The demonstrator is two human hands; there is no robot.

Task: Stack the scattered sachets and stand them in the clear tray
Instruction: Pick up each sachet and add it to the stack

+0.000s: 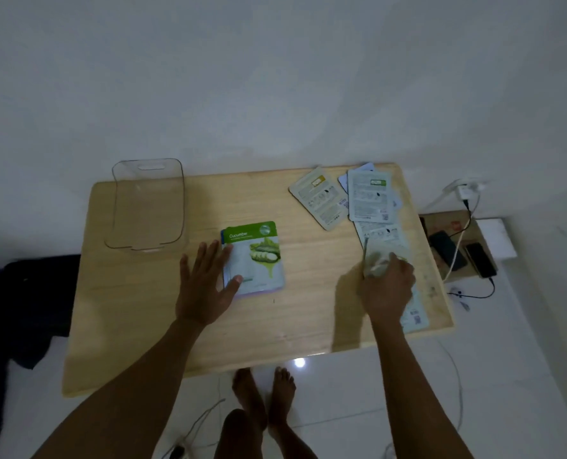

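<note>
Desk [308, 309] carries everything. Your left hand [206, 283] lies flat, fingers [209, 256] spread wide, thumb on left edge of stack [255, 260], cucumber sachet on top, at desk centre. Your right hand [388, 286] at 3 o'clock, fingers closed on sachet [378, 256], lifting its edge. Loose sachets [368, 197] scattered at 1 o'clock, partly overlapping. Tray [148, 207] at 10 o'clock, well apart from stack. Phones [461, 253] on box beyond desk's right edge.

Readable: "Cucumber", white on the green band of the top sachet [254, 256], table centre. Print on the face-down sachets [368, 195] at two o'clock too small to read.
</note>
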